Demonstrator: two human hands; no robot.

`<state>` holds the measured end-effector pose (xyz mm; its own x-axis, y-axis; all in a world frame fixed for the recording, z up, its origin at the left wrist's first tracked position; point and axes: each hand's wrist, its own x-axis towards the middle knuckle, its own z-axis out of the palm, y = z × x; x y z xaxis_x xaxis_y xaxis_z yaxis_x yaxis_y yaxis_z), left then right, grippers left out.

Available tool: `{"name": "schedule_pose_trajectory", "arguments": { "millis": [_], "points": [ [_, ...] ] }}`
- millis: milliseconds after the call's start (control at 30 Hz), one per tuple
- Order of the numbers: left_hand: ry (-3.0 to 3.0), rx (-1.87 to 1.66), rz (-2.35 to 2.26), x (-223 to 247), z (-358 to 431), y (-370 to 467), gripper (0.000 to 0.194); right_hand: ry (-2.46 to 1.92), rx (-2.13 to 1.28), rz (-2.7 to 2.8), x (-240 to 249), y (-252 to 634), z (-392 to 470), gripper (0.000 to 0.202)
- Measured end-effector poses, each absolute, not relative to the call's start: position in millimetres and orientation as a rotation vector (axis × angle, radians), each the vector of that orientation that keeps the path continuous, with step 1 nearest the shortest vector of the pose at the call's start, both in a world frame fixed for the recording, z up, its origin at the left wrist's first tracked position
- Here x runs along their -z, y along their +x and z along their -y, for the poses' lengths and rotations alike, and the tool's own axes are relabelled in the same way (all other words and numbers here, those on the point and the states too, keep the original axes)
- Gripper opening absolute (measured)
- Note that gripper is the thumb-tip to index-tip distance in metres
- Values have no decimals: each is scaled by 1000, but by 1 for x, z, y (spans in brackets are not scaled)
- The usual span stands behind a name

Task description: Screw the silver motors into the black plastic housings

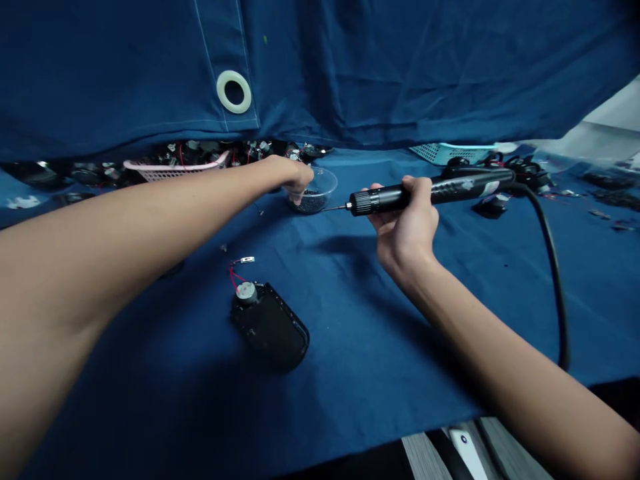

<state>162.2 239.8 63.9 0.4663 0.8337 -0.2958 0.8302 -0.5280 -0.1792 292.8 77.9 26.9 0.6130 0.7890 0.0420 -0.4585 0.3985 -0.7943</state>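
Note:
A clear round tub (327,181) with small dark pieces in it stands near the back of the blue cloth. My left hand (299,180) reaches into the tub, its fingers pressed together; whatever they pinch is too small to make out. My right hand (407,230) is wrapped round a black electric screwdriver (390,199), held roughly level, its thin bit pointing left toward the tub. On the cloth, nearer to me, lies a black plastic housing (273,327) with a round silver motor (247,292), red wires and a small white connector (247,259).
Behind the tub, a pink basket (175,168) and a teal basket (453,153) stand among dark parts and wires. A blue curtain (320,67) hangs across the back. The screwdriver's thick black cable (553,267) curves down on the right.

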Motion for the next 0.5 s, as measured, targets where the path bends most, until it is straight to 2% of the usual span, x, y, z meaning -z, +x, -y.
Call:
{"name": "schedule_pose_trajectory", "arguments": {
  "millis": [333, 500],
  "points": [
    [-2719, -519, 1515, -59, -240, 162, 23, -850, -896, 407, -19, 299, -82, 18],
    [-2780, -385, 1498, -62, -246, 159, 22, -861, -890, 419, -20, 300, -82, 17]
  ]
}}
